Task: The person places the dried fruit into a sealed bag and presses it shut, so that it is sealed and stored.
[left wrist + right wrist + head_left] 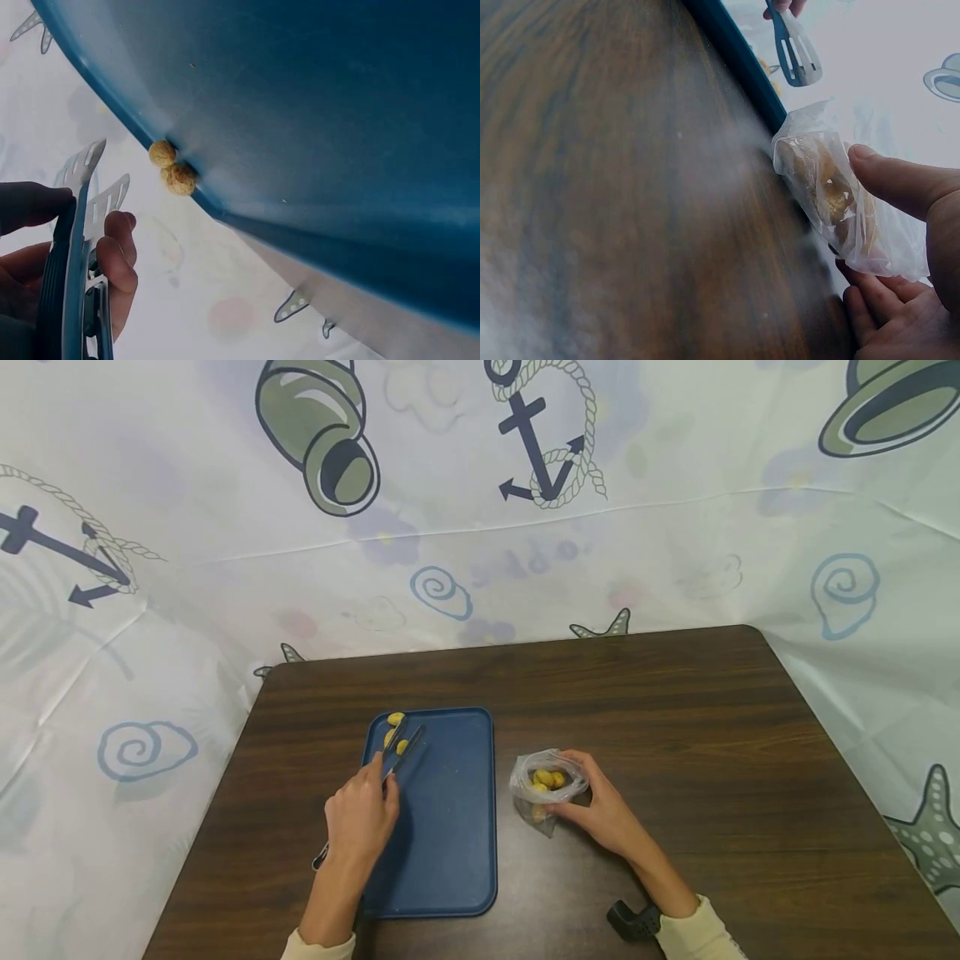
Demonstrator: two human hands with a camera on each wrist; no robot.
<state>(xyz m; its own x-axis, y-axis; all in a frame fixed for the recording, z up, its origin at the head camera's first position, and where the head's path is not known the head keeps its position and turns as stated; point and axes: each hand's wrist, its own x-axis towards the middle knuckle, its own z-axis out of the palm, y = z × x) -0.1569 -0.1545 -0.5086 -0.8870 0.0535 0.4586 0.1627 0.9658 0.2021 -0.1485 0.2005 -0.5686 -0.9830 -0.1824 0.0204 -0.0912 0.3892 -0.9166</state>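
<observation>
My left hand (358,814) grips slotted metal tongs (411,746) over the far left part of a blue tray (450,835). The two arms of the tongs are spread apart. Around their tips, in the tray's far left corner, lie a few round, yellow-brown walnuts (395,718); two walnuts (178,178) show side by side against the rim in the left wrist view. To the right of the tray, my right hand (603,814) holds a clear plastic bag (522,797) between thumb and fingers. Its mouth is spread, and several walnuts (550,778) are inside.
Beneath everything is a dark wood-grain table (712,760) with rounded far corners. A white patterned cloth (675,552) hangs behind and beside it. A black strap device (633,922) sits on the right wrist. Small crumbs (193,65) dot the tray.
</observation>
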